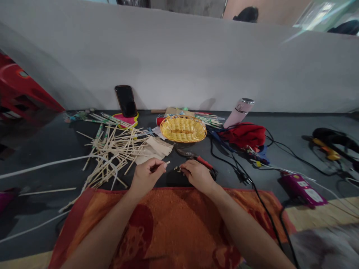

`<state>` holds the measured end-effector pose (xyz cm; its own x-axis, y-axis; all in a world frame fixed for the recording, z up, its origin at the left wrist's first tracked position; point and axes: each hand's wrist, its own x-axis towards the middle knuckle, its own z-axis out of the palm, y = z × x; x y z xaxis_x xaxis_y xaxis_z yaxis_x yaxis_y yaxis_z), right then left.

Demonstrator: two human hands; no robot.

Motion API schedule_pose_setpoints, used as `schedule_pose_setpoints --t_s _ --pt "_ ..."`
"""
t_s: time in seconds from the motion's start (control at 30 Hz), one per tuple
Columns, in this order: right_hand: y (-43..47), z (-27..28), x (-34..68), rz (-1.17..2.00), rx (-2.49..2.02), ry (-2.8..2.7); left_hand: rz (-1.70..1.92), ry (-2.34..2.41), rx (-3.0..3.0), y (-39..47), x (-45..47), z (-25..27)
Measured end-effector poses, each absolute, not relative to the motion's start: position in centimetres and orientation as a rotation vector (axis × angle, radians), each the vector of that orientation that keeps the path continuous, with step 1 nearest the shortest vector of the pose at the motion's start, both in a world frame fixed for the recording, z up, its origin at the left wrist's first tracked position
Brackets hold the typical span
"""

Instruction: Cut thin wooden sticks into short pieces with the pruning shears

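My left hand [148,175] is closed in a pinch, and a short pale stick piece [167,163] pokes out from its thumb and forefinger. Over the dark tabletop, my right hand [198,175] has its fingers drawn together, touching a few tiny pale pieces [177,169]. Whatever its fingertips hold is hidden. Just behind the right hand lie pliers or cutters [203,163] with red on the handles. Left of my left hand, a messy heap of thin pale sticks [112,151] spreads out beside a crumpled beige sheet [154,148].
A yellow woven basket [183,129] sits beyond the hands. Behind the heap, a phone [126,101] leans upright. To the right are a pink flask [239,112], red cloth [244,134], black cables [235,164] and a purple box [304,189]. An orange towel [179,224] covers the near edge.
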<state>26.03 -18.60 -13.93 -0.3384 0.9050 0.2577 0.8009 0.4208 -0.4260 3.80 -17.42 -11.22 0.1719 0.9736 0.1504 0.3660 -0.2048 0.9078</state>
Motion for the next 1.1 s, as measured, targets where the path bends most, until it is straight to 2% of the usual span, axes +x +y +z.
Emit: schedule_pose_setpoints --t_s 0.27,0.53,0.67,0.83,0.9,1.1 --pt "-18.4 -12.1 29.2 -0.034 -1.770 -2.156 1.005 1.300 1.686 -17.2 3.7 -11.4" --pt "-17.9 -12.7 29.8 0.043 -1.868 -2.205 1.002 1.306 1.616 -17.2 3.8 -10.7" --pt "-18.0 -11.9 29.6 0.359 -1.618 -2.012 1.019 1.289 1.557 -17.1 3.7 -10.5" --pt "-18.5 -10.8 28.9 1.190 -1.335 -1.373 1.064 1.250 1.497 -17.0 3.6 -10.7" --pt "-18.9 -10.3 28.5 1.418 -1.235 -1.191 1.080 1.229 1.460 -16.9 3.6 -10.7" --pt "-20.4 -8.8 27.4 1.669 -0.985 -1.067 1.103 1.186 1.368 -16.9 3.5 -10.6"
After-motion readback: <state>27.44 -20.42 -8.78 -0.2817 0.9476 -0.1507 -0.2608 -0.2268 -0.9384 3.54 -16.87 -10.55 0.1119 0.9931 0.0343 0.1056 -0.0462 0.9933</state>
